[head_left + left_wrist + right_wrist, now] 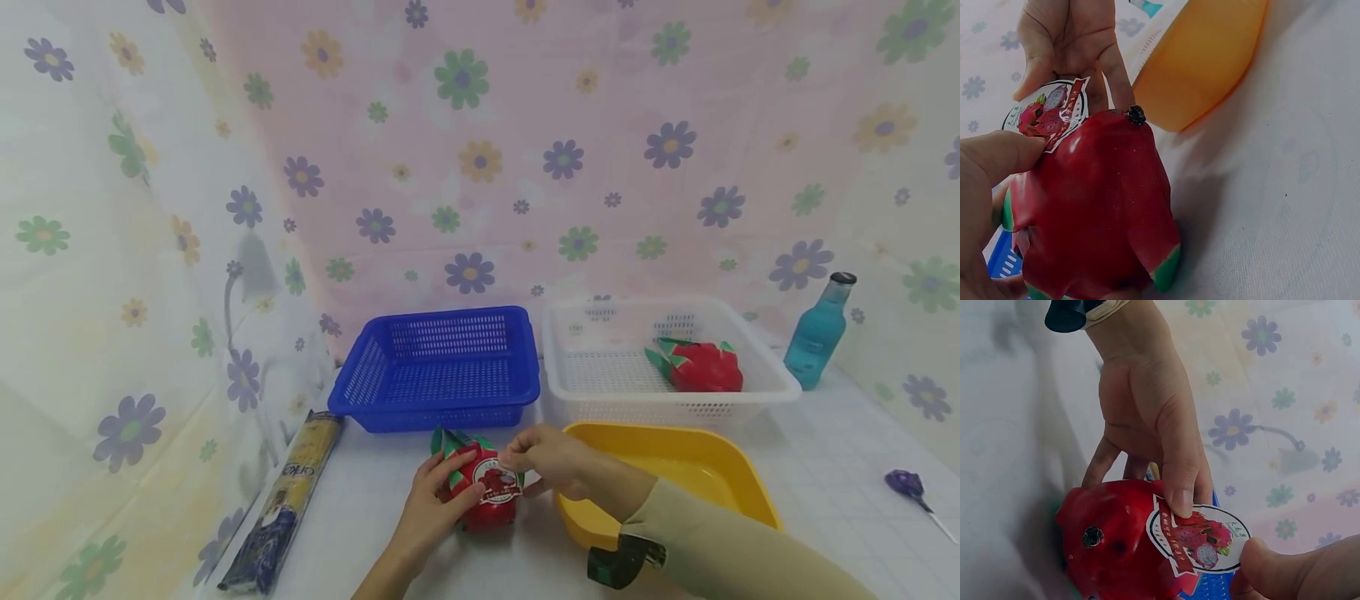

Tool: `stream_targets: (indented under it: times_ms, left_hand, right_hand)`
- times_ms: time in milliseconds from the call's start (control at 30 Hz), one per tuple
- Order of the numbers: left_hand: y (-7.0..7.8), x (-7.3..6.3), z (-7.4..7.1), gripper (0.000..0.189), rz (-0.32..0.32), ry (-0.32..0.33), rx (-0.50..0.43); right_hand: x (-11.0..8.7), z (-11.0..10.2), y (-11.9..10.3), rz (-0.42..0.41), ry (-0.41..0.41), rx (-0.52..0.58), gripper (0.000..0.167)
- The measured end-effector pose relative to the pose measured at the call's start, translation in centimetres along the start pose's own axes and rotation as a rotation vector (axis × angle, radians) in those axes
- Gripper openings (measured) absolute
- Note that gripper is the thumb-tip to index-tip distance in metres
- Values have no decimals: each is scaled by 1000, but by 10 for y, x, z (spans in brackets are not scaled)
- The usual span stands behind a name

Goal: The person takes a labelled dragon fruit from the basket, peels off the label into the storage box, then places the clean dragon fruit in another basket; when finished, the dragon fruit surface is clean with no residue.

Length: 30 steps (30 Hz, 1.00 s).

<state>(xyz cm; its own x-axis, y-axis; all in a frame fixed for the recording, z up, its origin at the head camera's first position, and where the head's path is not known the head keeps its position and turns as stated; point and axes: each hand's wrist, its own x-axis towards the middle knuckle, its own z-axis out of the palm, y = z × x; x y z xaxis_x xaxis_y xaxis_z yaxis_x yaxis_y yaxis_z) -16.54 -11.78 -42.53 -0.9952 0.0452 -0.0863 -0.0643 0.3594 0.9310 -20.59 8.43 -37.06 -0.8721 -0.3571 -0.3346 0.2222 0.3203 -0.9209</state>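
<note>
A glossy red dragon fruit with green leaf tips lies on the table in front of the blue basket. My left hand grips it from the left, fingers over its top. On its upper side is an oval label with a dragon fruit picture and a red ribbon band. The left thumb presses on one end of that band. My right hand pinches the label's outer edge between thumb and finger. Part of the label stands out past the fruit's red surface in both wrist views. The right fingertips are partly hidden behind it.
Behind stand a blue basket and a white basket holding another dragon fruit. A yellow basin sits under the right forearm. A pasta packet lies left; a blue bottle and purple lollipop are right.
</note>
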Motion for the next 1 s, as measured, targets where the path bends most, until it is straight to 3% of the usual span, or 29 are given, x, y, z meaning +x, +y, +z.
stream_targets:
  times_ms: [667,1000]
  left_hand:
    - [-2,1,-5,58,11,-59,-13]
    - [0,1,-8,62,24,-87,5]
  right_hand:
    - [-3,-4,0,2,-73,29,16]
    - [-3,-5,2,-5,-70,62,13]
